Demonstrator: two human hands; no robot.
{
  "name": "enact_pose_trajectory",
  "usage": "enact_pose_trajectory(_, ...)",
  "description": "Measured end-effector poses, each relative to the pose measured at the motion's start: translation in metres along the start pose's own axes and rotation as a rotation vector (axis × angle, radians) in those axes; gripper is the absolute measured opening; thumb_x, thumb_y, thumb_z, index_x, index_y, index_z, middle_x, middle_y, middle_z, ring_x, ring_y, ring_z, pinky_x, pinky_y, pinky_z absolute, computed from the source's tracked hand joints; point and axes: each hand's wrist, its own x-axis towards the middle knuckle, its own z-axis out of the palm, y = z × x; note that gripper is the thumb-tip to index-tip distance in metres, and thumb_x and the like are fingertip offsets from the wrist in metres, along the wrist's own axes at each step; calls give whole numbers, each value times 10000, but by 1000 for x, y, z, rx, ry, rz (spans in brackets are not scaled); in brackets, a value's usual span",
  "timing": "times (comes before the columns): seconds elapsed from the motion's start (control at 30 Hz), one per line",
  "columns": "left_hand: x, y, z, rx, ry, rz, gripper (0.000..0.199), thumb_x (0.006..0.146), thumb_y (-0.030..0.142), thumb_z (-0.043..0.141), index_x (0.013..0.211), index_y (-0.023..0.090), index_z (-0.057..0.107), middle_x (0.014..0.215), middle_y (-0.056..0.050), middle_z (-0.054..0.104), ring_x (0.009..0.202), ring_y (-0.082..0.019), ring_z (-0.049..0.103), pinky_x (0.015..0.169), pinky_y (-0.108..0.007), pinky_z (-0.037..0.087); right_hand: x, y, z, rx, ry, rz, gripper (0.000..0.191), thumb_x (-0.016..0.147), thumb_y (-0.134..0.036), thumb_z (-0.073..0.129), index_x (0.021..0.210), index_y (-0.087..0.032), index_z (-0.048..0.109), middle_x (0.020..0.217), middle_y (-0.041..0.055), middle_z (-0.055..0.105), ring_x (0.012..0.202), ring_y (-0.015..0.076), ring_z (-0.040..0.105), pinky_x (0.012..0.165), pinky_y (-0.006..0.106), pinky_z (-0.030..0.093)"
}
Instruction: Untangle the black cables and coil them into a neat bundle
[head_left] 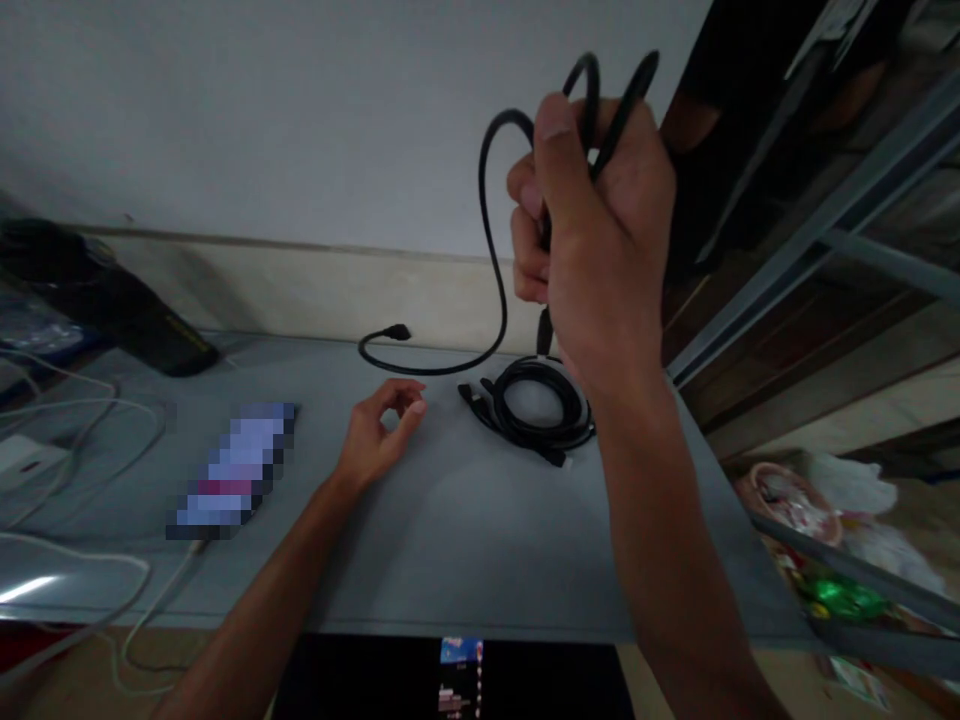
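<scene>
High over the right part of the grey table, my right hand is closed round a black cable. Loops of it stick up above the fist, and one end with a plug lies to the left near the wall. A second plug hangs just below the fist. My left hand is low over the table, left of the coiled cables, fingers curled with a gap between thumb and fingertips and nothing in them. A coil of black cables with several plugs rests on the table beneath my right hand.
A phone with a blurred screen lies on the table at left, a white cable attached. Behind it are a black cylindrical object and a white adapter. Metal shelving stands at right, above a basket and plastic bags.
</scene>
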Motion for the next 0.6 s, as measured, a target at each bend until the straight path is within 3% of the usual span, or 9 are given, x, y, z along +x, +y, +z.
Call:
enact_pose_trajectory(0.07, 0, 2, 0, 17, -47, 12, 384, 1009, 606, 717, 1145, 253, 783, 969, -84, 818, 877, -290, 770, 841, -446, 630, -2, -4, 6, 42, 3, 51, 176, 1246, -428, 452, 1100, -334, 480, 1106, -24, 742, 925, 149, 809, 703, 256, 656)
enact_pose_trajectory(0.13, 1, 3, 0, 29, -81, 25, 372, 1007, 601, 712, 1130, 256, 784, 989, -93, 823, 882, -297, 777, 846, -458, 637, -4, -4, 9, 105, -82, 67, 209, 1246, -394, 467, 1055, -312, 471, 1044, -47, 718, 982, 138, 817, 787, 255, 670)
enact_pose_trajectory(0.23, 2, 3, 2, 34, -100, 43, 352, 1001, 583, 728, 1153, 269, 777, 982, -78, 822, 876, -289, 778, 832, -446, 647, -7, 2, 11, 151, -315, -9, 231, 1235, -329, 529, 1018, -295, 455, 979, -66, 676, 984, 131, 786, 872, 264, 649)
enact_pose_trajectory(0.37, 5, 2, 3, 41, -89, 89, 335, 1019, 597, 720, 1083, 270, 759, 874, -43, 801, 758, -259, 747, 761, -424, 641, -11, 16, 15, -90, -652, -138, 261, 1215, -262, 598, 977, -275, 492, 930, -61, 677, 896, 142, 690, 856, 268, 548)
enact_pose_trajectory(0.47, 6, 0, 2, -4, -69, 81, 405, 1034, 664, 699, 1012, 263, 755, 885, -58, 812, 789, -279, 763, 805, -453, 658, -14, 25, 18, -273, -840, -155, 264, 1230, -318, 588, 983, -235, 553, 910, -43, 684, 893, 148, 665, 811, 273, 468)
enact_pose_trajectory(0.6, 5, -5, 3, -73, 2, -45, 428, 1026, 683, 744, 1008, 257, 782, 1010, -80, 821, 922, -301, 782, 854, -461, 683, -21, 37, 26, -299, -1111, -78, 427, 1171, -516, 685, 889, -211, 587, 847, -27, 694, 793, 140, 653, 690, 273, 422)
